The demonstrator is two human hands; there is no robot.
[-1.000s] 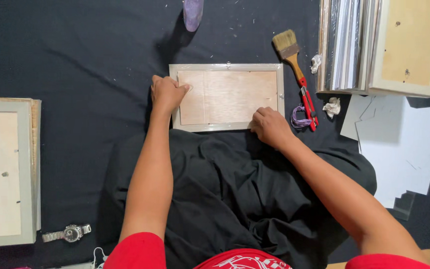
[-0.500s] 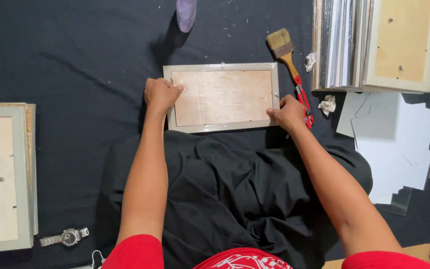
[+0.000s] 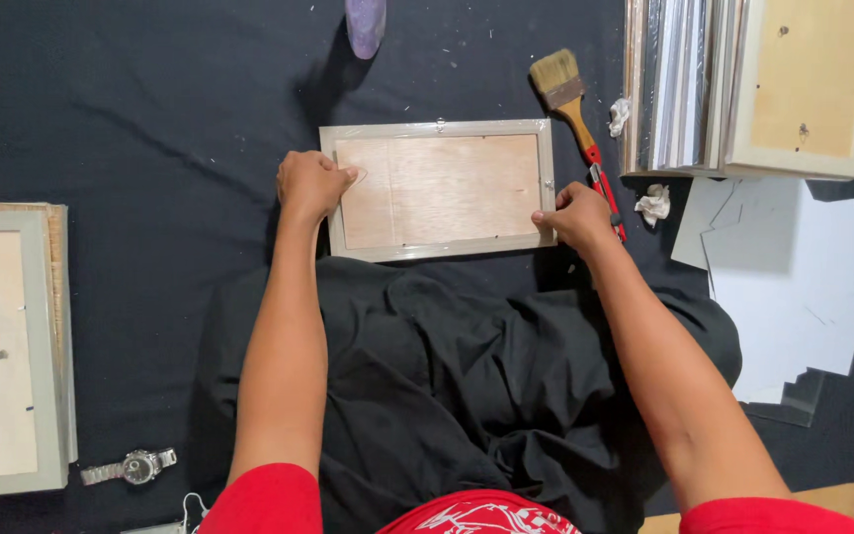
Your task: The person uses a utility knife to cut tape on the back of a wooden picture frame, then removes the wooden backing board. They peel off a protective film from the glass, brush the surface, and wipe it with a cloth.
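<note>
- The picture frame [image 3: 439, 189] lies face down on the dark cloth floor, just beyond the person's black-clad lap, its plywood back showing inside a pale grey border wrapped in clear film.
- The right hand [image 3: 578, 216] has moved: a second ago it rested on the near edge of the frame toward the right; half a second ago it slid to the near right corner; now it curls round that corner, fingers closed on the frame's right edge.
- The left hand [image 3: 310, 184] stays where it was, a closed fist pressing on the frame's left border, thumb side touching the plywood.
- The frame itself has hardly shifted; both hands now pin it at opposite ends, which I judge a steadier hold for working the film or the backing.
- A paintbrush [image 3: 568, 101] with a wooden handle lies just right of the frame, beside a red cutter [image 3: 607, 195] that the right hand almost touches.
- Further right stands a stack of frames [image 3: 753, 84]; crumpled paper scraps [image 3: 653, 204] lie near it.
- Far left lies another frame [image 3: 7, 346], and a wristwatch [image 3: 130, 467] near it.
</note>
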